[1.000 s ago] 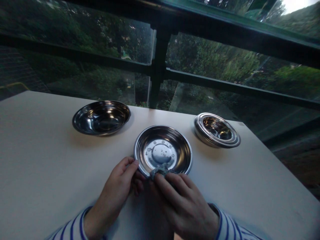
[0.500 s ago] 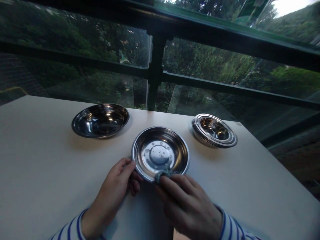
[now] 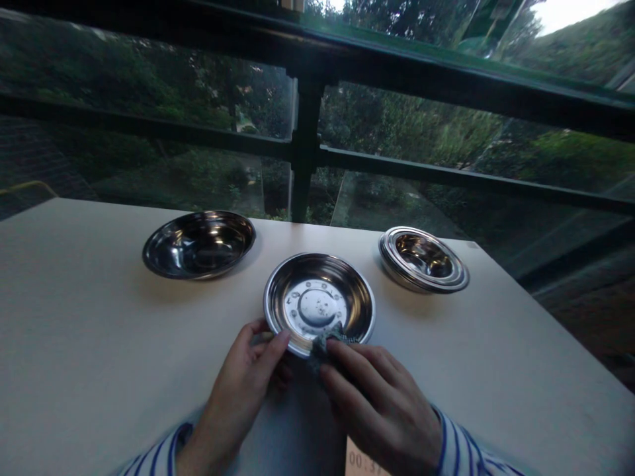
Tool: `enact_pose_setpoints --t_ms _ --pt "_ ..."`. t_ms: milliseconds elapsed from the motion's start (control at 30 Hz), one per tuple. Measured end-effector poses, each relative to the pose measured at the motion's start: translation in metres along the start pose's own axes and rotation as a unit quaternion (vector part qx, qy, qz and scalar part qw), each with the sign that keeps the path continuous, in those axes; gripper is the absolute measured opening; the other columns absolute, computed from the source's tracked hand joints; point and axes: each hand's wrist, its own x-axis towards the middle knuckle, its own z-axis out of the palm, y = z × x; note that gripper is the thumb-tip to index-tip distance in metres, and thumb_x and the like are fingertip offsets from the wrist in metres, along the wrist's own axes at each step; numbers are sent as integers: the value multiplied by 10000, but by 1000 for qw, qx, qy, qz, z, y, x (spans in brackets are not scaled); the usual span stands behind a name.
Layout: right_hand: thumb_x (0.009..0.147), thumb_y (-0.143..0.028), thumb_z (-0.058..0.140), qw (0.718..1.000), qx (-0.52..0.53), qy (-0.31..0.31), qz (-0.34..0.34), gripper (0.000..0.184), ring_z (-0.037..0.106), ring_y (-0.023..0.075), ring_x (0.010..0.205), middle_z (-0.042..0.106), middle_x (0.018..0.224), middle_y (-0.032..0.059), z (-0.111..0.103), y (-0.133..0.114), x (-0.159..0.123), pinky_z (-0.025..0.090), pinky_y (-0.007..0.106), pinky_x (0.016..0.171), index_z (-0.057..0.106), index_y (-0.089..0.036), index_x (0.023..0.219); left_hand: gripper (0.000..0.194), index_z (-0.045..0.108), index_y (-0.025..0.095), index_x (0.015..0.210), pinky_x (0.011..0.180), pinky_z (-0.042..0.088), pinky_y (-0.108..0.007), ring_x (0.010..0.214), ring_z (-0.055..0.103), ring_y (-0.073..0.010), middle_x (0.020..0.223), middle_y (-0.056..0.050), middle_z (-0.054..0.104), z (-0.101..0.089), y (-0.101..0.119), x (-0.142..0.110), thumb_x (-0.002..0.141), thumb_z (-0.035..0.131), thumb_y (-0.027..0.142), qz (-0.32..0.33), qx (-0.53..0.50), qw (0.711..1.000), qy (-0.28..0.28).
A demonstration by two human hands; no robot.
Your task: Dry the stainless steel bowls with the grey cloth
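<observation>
A shiny metal bowl [image 3: 317,307] with spots on its flat bottom is in front of me, mid-table. My left hand [image 3: 248,373] grips its near-left rim, thumb on top and fingers underneath. In my right hand [image 3: 380,400] is a bunched grey-green cloth [image 3: 325,344], pressed over the near rim of the same bowl. Part of the cloth hangs down outside the rim; the fingertips under it are hidden.
At the back left of the white table [image 3: 99,317] lies a larger metal bowl [image 3: 201,248]. A stack of metal bowls [image 3: 424,259] stands at the back right. Beyond the table's far edge are green-framed windows [image 3: 307,132]. A timer display [image 3: 367,459] shows at the bottom edge.
My left thumb has slid along the rim toward the near side. The cloth now reaches further over the rim, with more of it showing. The view has shifted slightly, bringing the timer digits in.
</observation>
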Motion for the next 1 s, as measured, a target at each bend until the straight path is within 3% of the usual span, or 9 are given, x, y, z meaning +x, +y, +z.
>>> enact_pose_setpoints --t_ms 200,500,700,867,1000 --pt "820 -150 548 1000 -10 -5 -2 270 547 228 883 613 1090 157 1 -5 4 502 338 678 609 -99 1078 449 473 150 985 451 426 -214 449 559 -131 482 16 618 1 -4 -2 654 664 386 -22 -28 999 -21" --pt "789 -95 528 999 -30 -24 38 242 525 222 817 614 1006 158 -5 8 5 506 352 664 635 -81 1005 320 473 180 873 381 405 -211 399 532 -114 536 19 632 1 2 -3 660 644 345 0 -50 998 29" --pt "838 -121 492 998 11 -54 -9 276 535 204 816 606 1038 150 4 -4 12 514 320 672 593 -72 1090 315 490 178 852 397 391 -198 393 510 -93 517 30 614 0 -2 -1 646 665 340 -3 -68 998 7" --pt "809 -90 486 997 -11 -33 64 242 531 221 832 607 994 158 -2 6 8 509 355 676 615 -83 1013 284 478 192 854 377 384 -207 371 505 -96 541 43 614 1 -1 -2 678 641 344 5 -49 999 14" --pt "839 -119 481 999 13 -39 27 232 535 202 798 616 990 148 1 1 12 509 322 664 603 -84 1033 285 488 188 847 390 383 -198 385 500 -89 516 50 593 0 -1 -2 672 650 344 10 -60 998 14"
